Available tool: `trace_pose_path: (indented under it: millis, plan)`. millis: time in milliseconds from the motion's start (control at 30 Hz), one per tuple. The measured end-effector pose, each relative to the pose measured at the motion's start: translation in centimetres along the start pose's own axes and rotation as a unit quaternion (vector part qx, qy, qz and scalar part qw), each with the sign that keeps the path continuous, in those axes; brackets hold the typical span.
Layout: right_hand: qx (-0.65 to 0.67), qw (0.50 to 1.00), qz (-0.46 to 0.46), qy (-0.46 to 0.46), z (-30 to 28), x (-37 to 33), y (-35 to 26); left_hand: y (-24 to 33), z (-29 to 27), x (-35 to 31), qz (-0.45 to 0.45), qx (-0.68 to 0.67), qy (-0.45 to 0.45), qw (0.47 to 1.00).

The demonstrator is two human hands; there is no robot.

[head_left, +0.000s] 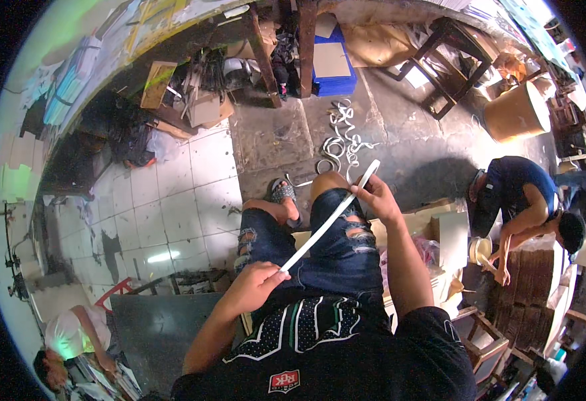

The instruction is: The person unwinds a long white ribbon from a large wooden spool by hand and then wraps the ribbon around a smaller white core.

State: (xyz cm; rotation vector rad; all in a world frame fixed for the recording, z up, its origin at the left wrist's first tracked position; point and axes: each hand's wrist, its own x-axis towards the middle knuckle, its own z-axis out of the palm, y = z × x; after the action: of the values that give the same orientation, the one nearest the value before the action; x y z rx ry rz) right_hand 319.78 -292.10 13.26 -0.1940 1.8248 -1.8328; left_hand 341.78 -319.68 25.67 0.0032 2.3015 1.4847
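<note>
A narrow white strap (325,228) is stretched slantwise over my lap, above my torn denim shorts. My left hand (261,284) pinches its near end between thumb and fingers. Farther off, above my right knee, my right hand (377,196) grips the strap, which rises a little past the fingers in a bend. Beyond my knees a loose, curly heap of white strapping (347,137) lies on the dark floor, and a thin length of it trails toward my right hand. Whether that length joins the held strap, I cannot tell.
Ahead stand a blue stack (333,67) and a dark wooden stool frame (448,67). To the right are a tan bin (516,112) and a person (526,200) bending over brown stacked sheets (525,287). Another person (82,341) works at lower left beside a dark tabletop (166,334).
</note>
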Motion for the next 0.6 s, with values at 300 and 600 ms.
trace_pose_path:
  millis: [300,600]
  plan:
    - [-0.168,0.984,-0.054,0.014,0.2,0.6,0.6,0.3,0.1,-1.7,-0.026,0.026,0.008,0.999]
    - [-0.278,0.959,0.004,0.058,1.0,0.1,-1.3,-0.4,0.9,-2.2,-0.028,0.012,0.020,0.999]
